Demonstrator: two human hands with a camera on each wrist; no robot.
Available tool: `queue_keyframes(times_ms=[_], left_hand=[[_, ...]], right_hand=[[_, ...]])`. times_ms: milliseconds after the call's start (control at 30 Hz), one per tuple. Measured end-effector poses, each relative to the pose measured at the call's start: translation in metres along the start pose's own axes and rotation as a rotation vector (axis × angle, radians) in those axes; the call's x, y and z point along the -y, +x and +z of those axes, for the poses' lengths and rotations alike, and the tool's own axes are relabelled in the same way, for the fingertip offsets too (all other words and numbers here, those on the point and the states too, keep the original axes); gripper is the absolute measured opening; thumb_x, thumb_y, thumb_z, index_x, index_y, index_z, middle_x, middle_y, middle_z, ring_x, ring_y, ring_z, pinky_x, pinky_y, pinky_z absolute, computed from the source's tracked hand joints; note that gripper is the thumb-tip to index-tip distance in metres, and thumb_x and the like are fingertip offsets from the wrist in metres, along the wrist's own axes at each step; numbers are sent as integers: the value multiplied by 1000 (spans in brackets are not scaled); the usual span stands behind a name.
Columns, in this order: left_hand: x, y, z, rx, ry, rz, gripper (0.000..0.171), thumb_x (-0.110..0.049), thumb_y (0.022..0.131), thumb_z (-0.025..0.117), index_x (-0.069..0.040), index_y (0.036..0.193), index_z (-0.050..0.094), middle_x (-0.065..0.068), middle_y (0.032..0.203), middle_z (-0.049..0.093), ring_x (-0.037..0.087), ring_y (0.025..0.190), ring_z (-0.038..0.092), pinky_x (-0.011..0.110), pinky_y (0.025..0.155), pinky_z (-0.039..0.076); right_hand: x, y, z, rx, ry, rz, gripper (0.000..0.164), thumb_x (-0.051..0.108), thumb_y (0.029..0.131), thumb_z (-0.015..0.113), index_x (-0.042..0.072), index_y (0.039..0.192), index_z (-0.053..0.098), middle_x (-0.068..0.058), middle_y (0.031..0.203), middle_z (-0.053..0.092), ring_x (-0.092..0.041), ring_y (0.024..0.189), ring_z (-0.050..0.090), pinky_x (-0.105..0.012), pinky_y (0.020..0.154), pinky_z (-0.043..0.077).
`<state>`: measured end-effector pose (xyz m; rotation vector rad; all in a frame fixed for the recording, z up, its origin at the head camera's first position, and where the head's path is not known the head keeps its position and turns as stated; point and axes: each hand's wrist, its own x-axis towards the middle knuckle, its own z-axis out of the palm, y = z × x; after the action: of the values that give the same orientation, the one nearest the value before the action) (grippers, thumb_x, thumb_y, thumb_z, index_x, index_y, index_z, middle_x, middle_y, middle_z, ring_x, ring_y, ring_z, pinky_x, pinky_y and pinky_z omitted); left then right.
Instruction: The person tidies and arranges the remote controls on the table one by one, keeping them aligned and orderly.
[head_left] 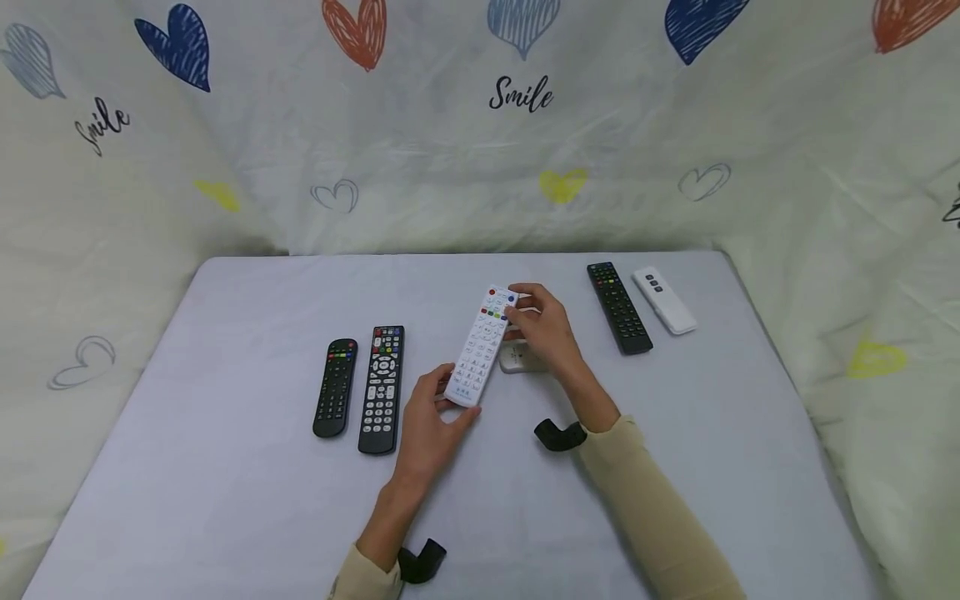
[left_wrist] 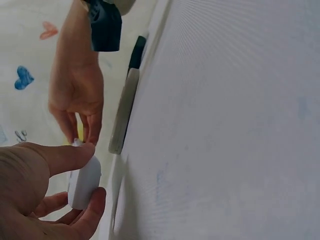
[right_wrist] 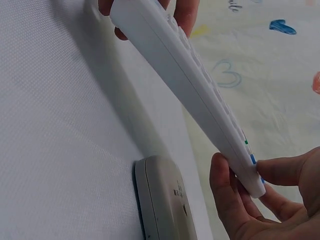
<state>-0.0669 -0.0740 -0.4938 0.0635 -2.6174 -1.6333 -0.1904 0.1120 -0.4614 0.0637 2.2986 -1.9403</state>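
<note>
Both hands hold a white remote control (head_left: 477,354) with colored buttons near its top, face up and slanting. At its lower end, the left hand (head_left: 427,433) grips the corner between thumb and fingers. The right hand (head_left: 550,331) pinches the upper end, thumb over the colored buttons and fingers beneath. In the right wrist view the white remote (right_wrist: 185,95) is lifted off the table, its shadow falling on the cloth. A cream remote (head_left: 521,358) lies under the right hand, partly hidden by it.
Left of the hands lie a smaller black remote (head_left: 335,387) and a longer black remote (head_left: 382,390). Toward the back right are another black remote (head_left: 619,308) and a slim white remote (head_left: 664,300). A heart-printed curtain (head_left: 442,158) encloses the white table (head_left: 225,500).
</note>
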Motion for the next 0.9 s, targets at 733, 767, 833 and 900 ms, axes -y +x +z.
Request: queue_keyframes(times_ms=[733,767,833,900], left_hand=[[7,-13,-10,-71,48,-19,77,-5,77,91,-9,144,54,10,135,62,22,119,63,34,99,58],[7,-14,-11,-71,46,-18,77,-5,77,91,-9,144,54,10,135,62,22,119,64,34,99,58],[8,-15,-11,-70,41,-17,78,-5,77,91,-9,144,54,10,135,62,22,119,64,34,99,58],[8,-15,-11,-70,34,-14,77,-5,77,91,-8,144,54,10,135,62,22,119,64,34,99,58]], right_hand=[[1,-3,21,58,-33,-27,44,8,104,61,8,148,53,-19,126,62,-29,103,70,-40,82,64],[1,-3,22,59,-36,-27,44,9,104,61,8,148,53,-19,126,62,-29,103,70,-41,83,64],[0,-3,23,63,-34,-24,44,9,104,61,8,147,53,-19,126,62,-29,102,70,-43,84,64],[1,-3,24,69,-32,-23,44,9,104,62,9,147,54,-19,127,62,-29,102,70,-44,85,64]])
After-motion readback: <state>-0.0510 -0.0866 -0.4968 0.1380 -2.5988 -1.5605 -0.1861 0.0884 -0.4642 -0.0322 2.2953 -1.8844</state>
